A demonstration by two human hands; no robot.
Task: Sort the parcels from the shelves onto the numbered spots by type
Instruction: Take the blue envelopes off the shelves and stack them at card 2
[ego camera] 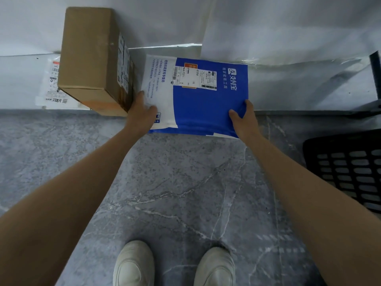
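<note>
Blue-and-white mailer (198,104) at centre frame, flat on pale shelf (288,89), label side up, near edge overhanging grey marbled floor (175,182).

Left hand (142,112) gripping mailer at its left near corner: thumb on top of the white part, fingers running up the edge in the gap beside the box.

Right hand (243,118) gripping the right near corner: thumb on top of the blue part, fingers curled round the edge.

Cardboard box (92,58) in upper left, just beside mailer, close against left hand. White parcel (49,85) at far left, partly hidden by the box.

Black slotted panel (346,172) at right edge. Pale shoes (134,265) at bottom centre, on the floor.
</note>
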